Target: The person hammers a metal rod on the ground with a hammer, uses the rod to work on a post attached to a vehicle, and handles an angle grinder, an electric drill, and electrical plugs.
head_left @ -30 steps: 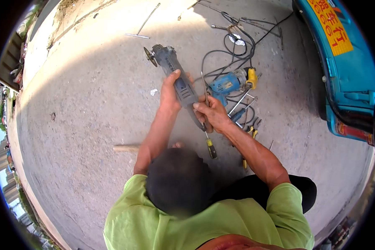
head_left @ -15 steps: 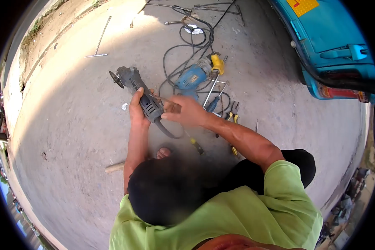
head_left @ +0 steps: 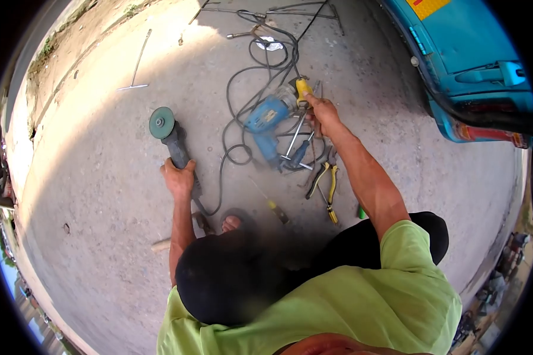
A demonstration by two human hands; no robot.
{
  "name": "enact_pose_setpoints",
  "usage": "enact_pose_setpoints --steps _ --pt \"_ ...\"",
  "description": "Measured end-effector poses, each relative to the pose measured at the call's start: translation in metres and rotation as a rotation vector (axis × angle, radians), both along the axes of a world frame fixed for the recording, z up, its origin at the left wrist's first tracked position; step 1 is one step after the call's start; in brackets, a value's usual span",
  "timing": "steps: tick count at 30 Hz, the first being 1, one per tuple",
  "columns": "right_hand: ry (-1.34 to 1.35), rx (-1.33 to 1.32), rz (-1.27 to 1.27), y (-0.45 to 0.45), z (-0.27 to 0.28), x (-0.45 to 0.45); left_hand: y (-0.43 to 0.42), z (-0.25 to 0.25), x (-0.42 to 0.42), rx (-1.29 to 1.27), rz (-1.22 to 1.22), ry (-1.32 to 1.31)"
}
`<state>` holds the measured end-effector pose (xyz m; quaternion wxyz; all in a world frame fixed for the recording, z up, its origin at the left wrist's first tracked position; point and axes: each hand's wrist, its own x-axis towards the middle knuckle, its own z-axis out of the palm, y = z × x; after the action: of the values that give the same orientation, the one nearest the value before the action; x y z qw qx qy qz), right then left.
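My left hand (head_left: 179, 177) is wrapped round the dark body of an angle grinder (head_left: 173, 145). The grinder's green disc (head_left: 161, 122) faces up toward me, and its black cord trails from the near end. My right hand (head_left: 324, 116) reaches far out, with its fingers closed on a yellow socket-like piece (head_left: 303, 89) beside a black cable; its exact kind is unclear. Just left of that hand lies a blue power drill (head_left: 267, 115) on the ground. Below the hand are a T-handled wrench (head_left: 296, 139) and a blue-handled tool (head_left: 302, 151).
Yellow-and-black pliers (head_left: 324, 177) and a yellow-handled screwdriver (head_left: 278, 212) lie near my feet. A hammer (head_left: 202, 223) rests beside my left knee. Black cable (head_left: 228, 97) loops across the concrete. Another T-bar (head_left: 137, 71) lies far left; a teal vehicle (head_left: 474, 65) stands at right.
The grinder has turned, so its disc now faces up, and it has moved down and left. My right hand has left the grinder and gone to the yellow piece.
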<state>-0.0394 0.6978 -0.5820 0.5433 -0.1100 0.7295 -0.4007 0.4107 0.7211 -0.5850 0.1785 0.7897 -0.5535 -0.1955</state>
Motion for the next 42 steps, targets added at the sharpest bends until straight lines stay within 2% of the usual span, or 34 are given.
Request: enact_pose_setpoints --steps 8,11,14,16,18,19,22,24,28,30,33,36,37,40,42 --pt "-0.219 0.028 -0.206 -0.008 -0.005 0.002 0.007 -0.012 0.004 0.006 -0.002 -0.015" --pt "-0.360 -0.019 -0.300 -0.009 0.014 0.001 0.010 0.008 -0.001 -0.019 0.024 -0.075" --pt "-0.378 -0.111 -0.250 -0.008 0.028 -0.003 0.000 0.044 -0.015 -0.256 -0.081 0.055" --pt "-0.290 -0.114 -0.185 -0.013 0.036 0.000 -0.025 0.076 -0.048 -0.251 -0.216 0.348" --pt "-0.249 -0.147 -0.198 -0.017 0.044 0.011 -0.049 0.119 -0.104 -0.061 -0.366 0.676" --pt "-0.251 -0.146 -0.211 -0.018 0.048 0.016 -0.059 0.128 -0.129 0.039 -0.478 0.725" --pt "-0.227 -0.135 -0.227 -0.022 0.046 0.029 -0.087 0.123 -0.199 0.418 -0.741 0.605" --pt "-0.214 -0.104 -0.207 -0.022 0.053 0.035 -0.094 0.121 -0.232 0.639 -0.728 0.655" --pt "-0.251 -0.246 -0.267 -0.021 0.051 0.044 -0.092 0.095 -0.250 0.585 -0.703 0.729" --pt "-0.292 -0.233 -0.225 -0.019 0.050 0.035 -0.096 0.086 -0.248 0.525 -0.728 0.729" --pt "-0.285 -0.227 -0.277 -0.026 0.046 0.019 -0.090 0.079 -0.249 0.315 -0.784 0.615" --pt "-0.220 -0.278 -0.430 -0.037 0.027 -0.054 -0.064 0.114 -0.220 0.624 -0.795 0.665" --pt "-0.165 -0.251 -0.443 -0.043 0.018 -0.081 -0.055 0.118 -0.206 0.581 -0.783 0.682" --pt "-0.199 -0.280 -0.237 -0.033 0.048 -0.081 -0.076 0.080 -0.176 0.347 -0.555 0.745" --pt "-0.326 -0.271 -0.164 -0.029 0.050 -0.061 -0.088 0.059 -0.162 -0.372 -0.618 0.141"
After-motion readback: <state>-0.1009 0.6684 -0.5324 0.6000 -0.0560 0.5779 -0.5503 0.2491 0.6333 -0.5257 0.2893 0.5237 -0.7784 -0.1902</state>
